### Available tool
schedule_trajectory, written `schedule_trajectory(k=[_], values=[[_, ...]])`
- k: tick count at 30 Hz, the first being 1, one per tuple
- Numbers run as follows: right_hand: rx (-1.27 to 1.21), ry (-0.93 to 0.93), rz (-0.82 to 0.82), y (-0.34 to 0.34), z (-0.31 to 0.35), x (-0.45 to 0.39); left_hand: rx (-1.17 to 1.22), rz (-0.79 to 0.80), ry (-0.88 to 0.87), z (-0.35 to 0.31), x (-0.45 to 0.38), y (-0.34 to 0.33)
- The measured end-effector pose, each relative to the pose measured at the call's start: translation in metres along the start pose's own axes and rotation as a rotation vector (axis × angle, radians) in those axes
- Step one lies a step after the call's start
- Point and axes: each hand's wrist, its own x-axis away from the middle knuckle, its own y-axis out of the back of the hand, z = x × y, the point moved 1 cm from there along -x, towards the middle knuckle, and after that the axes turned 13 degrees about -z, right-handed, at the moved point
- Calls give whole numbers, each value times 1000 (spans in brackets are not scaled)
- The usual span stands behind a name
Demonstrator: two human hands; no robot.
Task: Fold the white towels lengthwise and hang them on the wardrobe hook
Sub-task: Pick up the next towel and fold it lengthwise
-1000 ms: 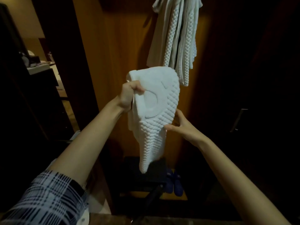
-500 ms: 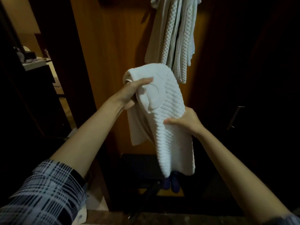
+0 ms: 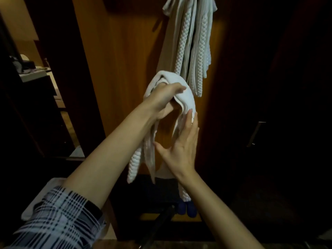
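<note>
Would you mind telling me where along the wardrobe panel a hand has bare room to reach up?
Bare wooden panel lies left of the hanging towels, above the left hand gripping the white towel. It is crowded at the hanging towels; the right hand touches the held towel below them.

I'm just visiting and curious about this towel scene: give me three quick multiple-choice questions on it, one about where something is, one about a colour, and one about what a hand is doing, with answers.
1. Where are the hanging towels?
A. Above the held towel, against the wooden wardrobe panel
B. On the floor
C. Over the person's shoulder

2. What colour are the shoes at the wardrobe's bottom?
A. Red
B. Dark blue
C. Yellow

3. What is the left hand doing?
A. Hanging idle
B. Pointing at the door handle
C. Gripping the bunched top of the held towel

Answers: 1 A, they hang at the top of the view, over the held one. 2 B, they show dark blue below the towel's end. 3 C, its fingers curl round the fold, while the right hand lies flat-fingered against the hanging part.
</note>
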Motion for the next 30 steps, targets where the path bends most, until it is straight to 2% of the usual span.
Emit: schedule_trajectory(k=[3, 5, 10, 11, 14, 16, 20, 25, 27, 30], values=[[-93, -276, -118, -8, -3, -1, -61, 53, 12, -7, 7, -15], [-77, -364, -157, -12, -10, -4, -86, 47, -15, -9, 9, -20], [55, -290, -48, -11, -21, -17, -64, 52, -75, -10, 7, -20], [29, -263, -74, -9, -19, -18, -101, 42, -85, -8, 6, -20], [-142, -176, -288, -3, -1, -22, -275, 26, -140, -6, 8, -24], [-124, -170, -316, -4, 1, -29, -323, 39, -175, -5, 10, -30], [135, -191, -182, -4, -15, -46, -404, 48, -285, -11, 14, -39], [241, -22, -52, 9, -32, -63, -423, 12, -251, -25, -2, -25], [264, 33, -38, 21, -39, -88, -529, -31, -292, -34, -14, -15], [341, 119, -23, 42, -42, -133, -800, 24, -395, -53, -27, -9]])
